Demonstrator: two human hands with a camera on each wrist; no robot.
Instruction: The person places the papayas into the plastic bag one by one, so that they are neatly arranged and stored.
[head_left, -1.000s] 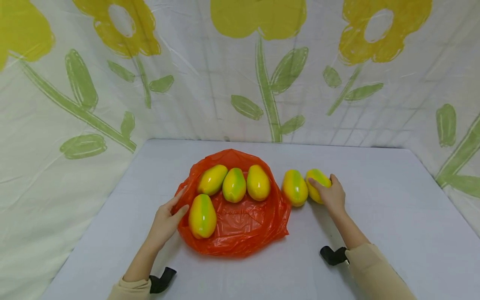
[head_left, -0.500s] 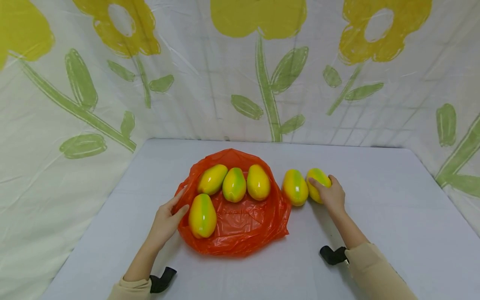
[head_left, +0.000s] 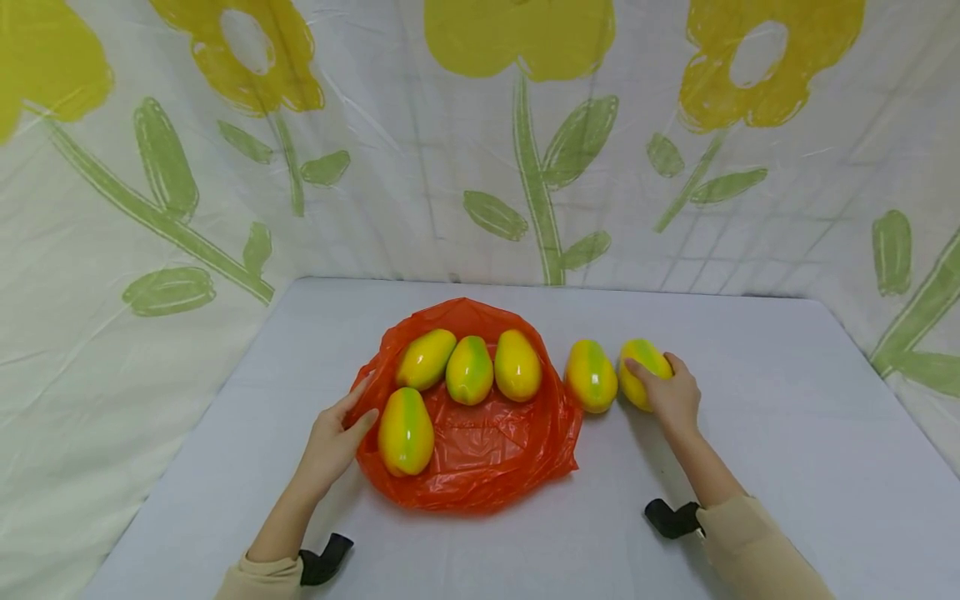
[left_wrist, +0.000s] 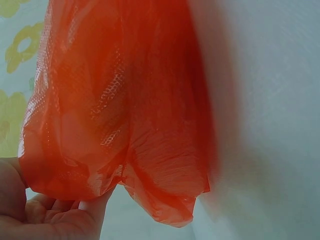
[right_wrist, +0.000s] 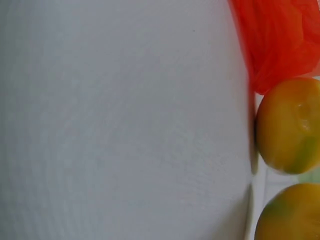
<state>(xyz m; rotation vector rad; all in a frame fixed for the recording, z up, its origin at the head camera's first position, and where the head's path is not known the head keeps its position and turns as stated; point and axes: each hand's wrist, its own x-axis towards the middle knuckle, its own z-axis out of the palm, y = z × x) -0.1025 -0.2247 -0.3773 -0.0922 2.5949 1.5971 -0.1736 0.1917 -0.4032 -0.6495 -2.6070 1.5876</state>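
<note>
A red plastic bag [head_left: 480, 492] lies wide-mouthed on the table, holding several glossy yellow papayas with green stripes, one [head_left: 406, 432] near its left side. My left hand [head_left: 330, 442] holds the bag's left rim; in the left wrist view the thumb and fingers [left_wrist: 65, 220] are on either side of the red plastic. To the right of the bag, my right hand [head_left: 673, 398] grips a papaya [head_left: 639, 367], fingers around its right side and thumb on its front. Just left of it another papaya [head_left: 591, 377] sits against the bag's edge. The right wrist view shows no hand, only two papayas [right_wrist: 290, 125] and red plastic.
The white table [head_left: 810, 400] ends at a fabric backdrop [head_left: 360, 208] printed with yellow flowers. Dark wrist mounts [head_left: 326, 560] stick out beside both sleeves.
My right hand has shifted slightly right with the papaya, widening the gap to the papaya beside the bag. The left hand and the bag stay put.
</note>
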